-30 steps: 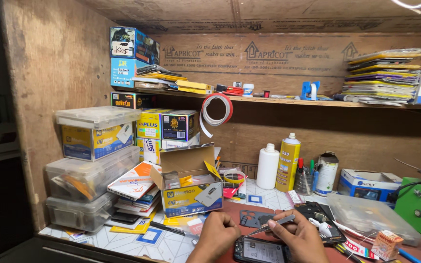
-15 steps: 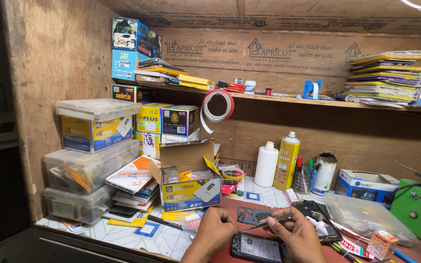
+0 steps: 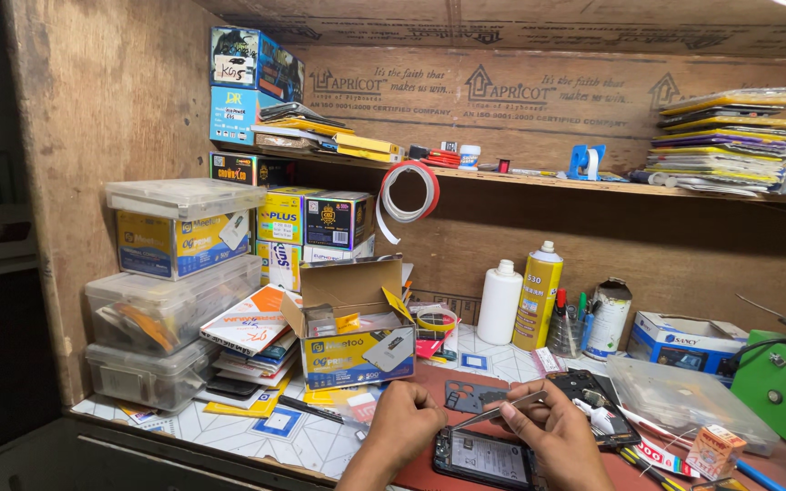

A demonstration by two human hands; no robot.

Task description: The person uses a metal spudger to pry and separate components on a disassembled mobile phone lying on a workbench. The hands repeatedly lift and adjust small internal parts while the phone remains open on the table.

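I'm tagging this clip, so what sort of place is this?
Probably a small phone repair bench: an opened phone lies under the hands, the right hand holds tweezers, and parts boxes crowd the plywood shelf.

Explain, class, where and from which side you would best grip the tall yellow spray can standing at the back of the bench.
Probably grip the yellow spray can around its round mid-body, coming from the front. It stands upright; the white bottle crowds its left, a pen holder its right, and the wooden back wall lies behind. The narrow white cap offers less hold.
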